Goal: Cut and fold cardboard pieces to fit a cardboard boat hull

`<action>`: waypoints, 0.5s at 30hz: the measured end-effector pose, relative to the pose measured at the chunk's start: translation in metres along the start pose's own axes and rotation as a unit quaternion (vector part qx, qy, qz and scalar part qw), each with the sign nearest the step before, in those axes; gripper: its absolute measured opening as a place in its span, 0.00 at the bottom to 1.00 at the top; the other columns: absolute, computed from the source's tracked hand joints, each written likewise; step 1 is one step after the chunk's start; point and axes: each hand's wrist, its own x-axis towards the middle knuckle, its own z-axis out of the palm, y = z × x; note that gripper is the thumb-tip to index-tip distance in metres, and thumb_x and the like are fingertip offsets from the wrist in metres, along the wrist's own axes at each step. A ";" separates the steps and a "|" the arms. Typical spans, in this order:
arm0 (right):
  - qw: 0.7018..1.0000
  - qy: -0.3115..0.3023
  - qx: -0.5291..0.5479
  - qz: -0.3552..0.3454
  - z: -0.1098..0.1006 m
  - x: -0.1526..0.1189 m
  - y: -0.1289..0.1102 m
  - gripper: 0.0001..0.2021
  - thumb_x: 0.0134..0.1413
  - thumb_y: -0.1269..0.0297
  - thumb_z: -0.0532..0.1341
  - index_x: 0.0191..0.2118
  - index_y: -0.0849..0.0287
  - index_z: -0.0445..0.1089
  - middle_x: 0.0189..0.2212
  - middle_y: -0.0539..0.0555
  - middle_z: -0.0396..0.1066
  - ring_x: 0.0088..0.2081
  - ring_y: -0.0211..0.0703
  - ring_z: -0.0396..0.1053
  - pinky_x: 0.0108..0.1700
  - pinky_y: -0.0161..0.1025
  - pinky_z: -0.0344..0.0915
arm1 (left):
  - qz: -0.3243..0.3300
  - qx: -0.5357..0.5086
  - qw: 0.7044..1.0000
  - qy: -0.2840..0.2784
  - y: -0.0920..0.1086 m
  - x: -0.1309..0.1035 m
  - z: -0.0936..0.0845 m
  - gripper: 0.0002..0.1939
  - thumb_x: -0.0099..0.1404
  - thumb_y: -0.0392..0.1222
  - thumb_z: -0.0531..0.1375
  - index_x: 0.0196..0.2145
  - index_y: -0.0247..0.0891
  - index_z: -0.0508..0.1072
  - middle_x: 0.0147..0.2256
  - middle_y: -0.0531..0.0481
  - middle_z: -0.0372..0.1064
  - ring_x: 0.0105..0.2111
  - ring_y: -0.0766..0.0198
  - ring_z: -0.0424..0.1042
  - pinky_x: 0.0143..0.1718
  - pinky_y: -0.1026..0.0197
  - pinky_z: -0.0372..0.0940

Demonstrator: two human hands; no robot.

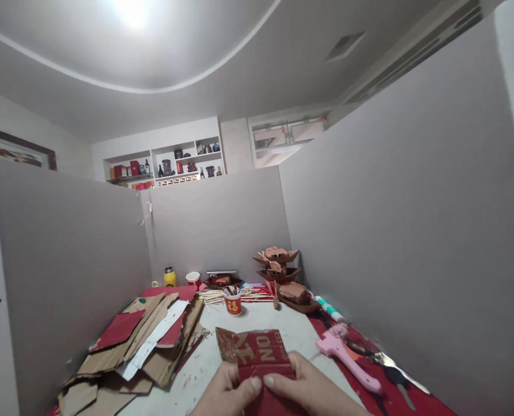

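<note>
A red piece of cardboard with gold print stands at the bottom centre, folded across its middle, with a brown patch at its upper left corner. My left hand grips its left side, thumb on the front face. On the right side my right hand holds the same piece, its thumb close to the left one. The fingers behind the cardboard are partly hidden. Beyond it a red paper cup with a gold character holds brown-tipped sticks.
Cardboard scraps are piled at the left. Brown model boats stand at the back right. A pink glue gun, scissors and a knife lie on the right. A yellow bottle stands at the back. Grey partitions surround the table.
</note>
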 end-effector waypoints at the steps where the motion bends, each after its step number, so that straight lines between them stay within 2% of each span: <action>1: 1.000 0.002 0.001 0.002 -0.001 0.001 0.001 0.17 0.40 0.56 0.68 0.35 0.62 0.73 0.30 0.53 0.75 0.35 0.50 0.73 0.40 0.43 0.67 | 0.000 0.000 1.000 -0.019 0.002 -0.001 0.001 0.26 0.46 0.62 0.67 0.30 0.33 0.80 0.22 0.47 0.72 0.23 0.64 0.67 0.30 0.63 0.58; 4: 1.000 0.012 -0.001 0.010 -0.005 0.003 0.004 0.17 0.39 0.58 0.69 0.36 0.62 0.71 0.31 0.53 0.76 0.35 0.50 0.73 0.38 0.42 0.68 | -0.012 0.001 0.998 -0.055 0.010 -0.005 0.004 0.25 0.47 0.61 0.67 0.31 0.35 0.80 0.23 0.48 0.73 0.24 0.63 0.69 0.34 0.61 0.60; 8: 1.000 0.020 -0.013 0.005 -0.004 0.002 0.005 0.17 0.41 0.59 0.68 0.36 0.62 0.70 0.32 0.54 0.76 0.37 0.51 0.73 0.38 0.41 0.68 | -0.021 -0.002 0.999 -0.039 0.016 -0.008 0.008 0.24 0.49 0.60 0.67 0.33 0.35 0.80 0.23 0.48 0.73 0.24 0.62 0.69 0.33 0.62 0.59; 15: 0.995 0.046 -0.093 -0.008 -0.006 0.003 0.007 0.16 0.43 0.58 0.66 0.36 0.64 0.69 0.32 0.54 0.75 0.38 0.52 0.72 0.38 0.41 0.67 | -0.003 0.011 1.000 -0.021 0.011 -0.008 0.008 0.24 0.51 0.59 0.66 0.31 0.32 0.80 0.22 0.48 0.71 0.21 0.67 0.63 0.30 0.63 0.59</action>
